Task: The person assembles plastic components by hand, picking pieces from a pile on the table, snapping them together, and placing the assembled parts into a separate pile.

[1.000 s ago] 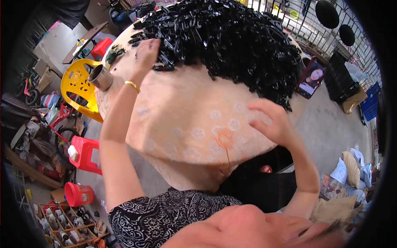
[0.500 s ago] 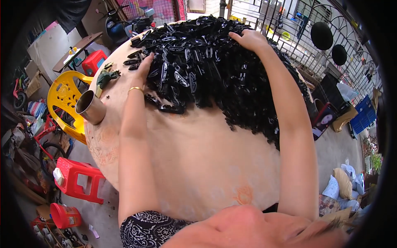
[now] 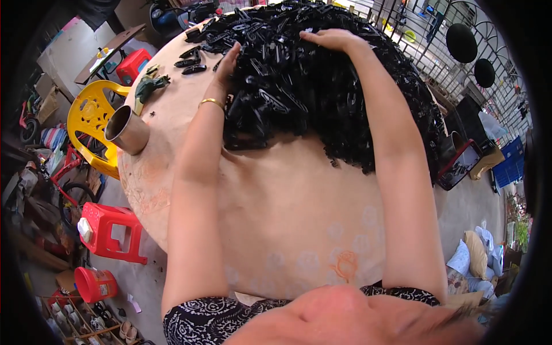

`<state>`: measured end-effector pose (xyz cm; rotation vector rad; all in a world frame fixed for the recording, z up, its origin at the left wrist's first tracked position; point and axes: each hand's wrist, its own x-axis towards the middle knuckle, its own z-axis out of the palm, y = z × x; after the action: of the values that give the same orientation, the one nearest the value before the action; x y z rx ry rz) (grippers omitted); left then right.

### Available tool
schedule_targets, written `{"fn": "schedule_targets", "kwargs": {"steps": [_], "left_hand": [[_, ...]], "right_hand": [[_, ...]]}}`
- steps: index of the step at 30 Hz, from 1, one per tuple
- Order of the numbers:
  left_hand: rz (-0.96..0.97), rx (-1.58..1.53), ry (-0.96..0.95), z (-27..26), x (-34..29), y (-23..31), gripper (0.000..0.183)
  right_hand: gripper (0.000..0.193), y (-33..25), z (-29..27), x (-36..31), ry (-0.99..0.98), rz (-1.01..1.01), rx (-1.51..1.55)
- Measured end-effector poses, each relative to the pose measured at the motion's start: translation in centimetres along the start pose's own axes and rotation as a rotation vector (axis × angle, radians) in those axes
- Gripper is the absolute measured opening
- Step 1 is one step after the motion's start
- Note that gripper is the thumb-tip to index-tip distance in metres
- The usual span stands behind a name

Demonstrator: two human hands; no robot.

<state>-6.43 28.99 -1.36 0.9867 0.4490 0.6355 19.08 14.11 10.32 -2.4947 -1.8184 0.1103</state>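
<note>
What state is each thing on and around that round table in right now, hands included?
Left hand: flat against the pile's left edge.
Right hand: palm down on top of the pile.
Pile of black plastic parts: heaped, covering the table's far half.
Round table: near half bare.
Metal cup: upright, open-topped.
Yellow chair: unoccupied.
Red stool: standing upright.

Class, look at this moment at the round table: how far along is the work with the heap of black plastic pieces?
Done: little shows; only a few black pieces lie apart at the far left edge of the round tan table.
In hand: the left hand and right hand both press flat on the big heap of small black plastic pieces.
Left: nearly the whole heap, while the near half of the table is bare.
</note>
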Motion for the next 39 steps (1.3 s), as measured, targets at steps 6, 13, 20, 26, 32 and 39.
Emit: {"fn": "schedule_targets", "kwargs": {"steps": [6,13,20,26,32,39], "left_hand": [[-0.14,-0.138,-0.233,2.7,-2.2,-0.4,0.043],[-0.075,-0.075,-0.03,5.9,-6.2,-1.2,0.043],[0.138,-0.15,-0.044,6.8,-9.1,-4.4,0.038],[0.24,-0.027,0.081,9.6,-12.5,-5.8,0.034],[0.562,0.6,0.225,14.3,-15.8,-3.9,0.049],[1.002,1.263,-0.011,17.0,-15.9,-3.2,0.045]], "right_hand": [[0.093,-3.1,2.3,-0.5,-0.043,0.009,0.049],[0.093,-4.8,2.3,-2.9,-0.069,-0.143,0.118],[0.084,-6.9,3.7,-6.1,-0.23,-0.349,0.481],[0.056,-6.1,4.2,-6.4,-0.242,-0.538,0.468],[0.039,-4.0,0.9,-10.8,0.022,-0.726,0.334],[0.016,-2.4,-0.4,-28.7,0.738,-0.81,0.475]]}}
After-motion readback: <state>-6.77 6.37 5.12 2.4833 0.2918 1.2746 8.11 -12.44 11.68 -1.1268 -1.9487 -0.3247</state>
